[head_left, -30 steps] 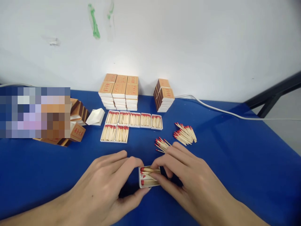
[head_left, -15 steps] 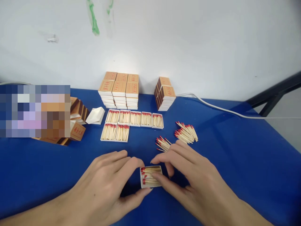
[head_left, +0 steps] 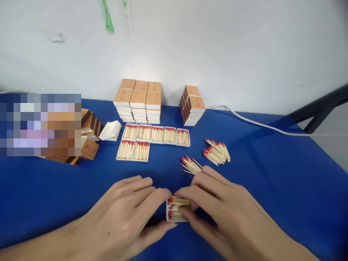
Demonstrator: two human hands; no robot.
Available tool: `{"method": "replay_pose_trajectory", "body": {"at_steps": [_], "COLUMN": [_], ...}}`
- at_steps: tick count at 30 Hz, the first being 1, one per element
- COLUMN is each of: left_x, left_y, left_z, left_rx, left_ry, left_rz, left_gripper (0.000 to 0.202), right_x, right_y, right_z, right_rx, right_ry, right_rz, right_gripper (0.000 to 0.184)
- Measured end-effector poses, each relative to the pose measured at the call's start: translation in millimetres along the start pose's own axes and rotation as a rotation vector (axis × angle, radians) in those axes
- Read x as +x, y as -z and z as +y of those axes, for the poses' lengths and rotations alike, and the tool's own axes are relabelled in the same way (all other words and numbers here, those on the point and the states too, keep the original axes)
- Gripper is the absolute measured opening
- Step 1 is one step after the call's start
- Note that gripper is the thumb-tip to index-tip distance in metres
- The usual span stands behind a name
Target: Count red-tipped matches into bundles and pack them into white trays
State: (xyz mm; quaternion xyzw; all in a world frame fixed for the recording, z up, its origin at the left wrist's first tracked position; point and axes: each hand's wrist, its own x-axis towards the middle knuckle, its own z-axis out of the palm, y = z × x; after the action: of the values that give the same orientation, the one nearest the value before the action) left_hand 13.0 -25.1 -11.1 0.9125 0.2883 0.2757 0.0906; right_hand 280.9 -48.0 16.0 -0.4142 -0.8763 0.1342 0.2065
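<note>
A small white matchbox tray (head_left: 176, 212) partly filled with red-tipped matches lies on the blue table near me. My left hand (head_left: 127, 212) grips its left side between thumb and forefinger. My right hand (head_left: 220, 206) closes over the tray's right end, with fingers and thumb pressing on the matches inside. Just beyond my right hand lie two loose bunches of matches (head_left: 190, 165) (head_left: 216, 151).
Several filled open trays (head_left: 154, 135) sit in two rows mid-table. Behind them are stacks of closed matchboxes (head_left: 138, 100) and a smaller stack (head_left: 192, 105). More sleeves (head_left: 89, 136) and a white tray (head_left: 111, 131) lie at left. A white cable (head_left: 258, 125) runs along the right.
Both hands and the tray have shifted slightly right and nearer to me. My right fingers have closed further over the matches in the tray.
</note>
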Motion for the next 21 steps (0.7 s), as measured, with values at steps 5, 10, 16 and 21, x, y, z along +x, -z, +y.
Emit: {"method": "replay_pose_trajectory", "body": {"at_steps": [5,10,16,21], "left_x": [0.7,1.1,3.3,1.7], "left_y": [-2.2,-0.6,-0.2,-2.8], "left_z": [2.1,3.4,2.0,1.2], "left_rx": [0.019,0.052,0.048,0.044], "left_ry": [-0.019,-0.042,-0.051,-0.049], "left_rz": [0.026,0.017,0.007,0.007], "left_gripper": [0.023,0.023,0.025,0.025], "right_x": [-4.8,-11.1,-11.6,-8.9], "right_y": [1.6,4.1,2.8,1.1], "right_z": [-5.0,-7.2,-9.9,-12.7], "right_rx": [-0.008,0.014,-0.107,-0.167], "right_ry": [-0.041,-0.141,-0.06,-0.005], "right_rz": [-0.033,-0.064,-0.044,-0.039], "right_gripper": [0.015,0.02,0.018,0.023]}}
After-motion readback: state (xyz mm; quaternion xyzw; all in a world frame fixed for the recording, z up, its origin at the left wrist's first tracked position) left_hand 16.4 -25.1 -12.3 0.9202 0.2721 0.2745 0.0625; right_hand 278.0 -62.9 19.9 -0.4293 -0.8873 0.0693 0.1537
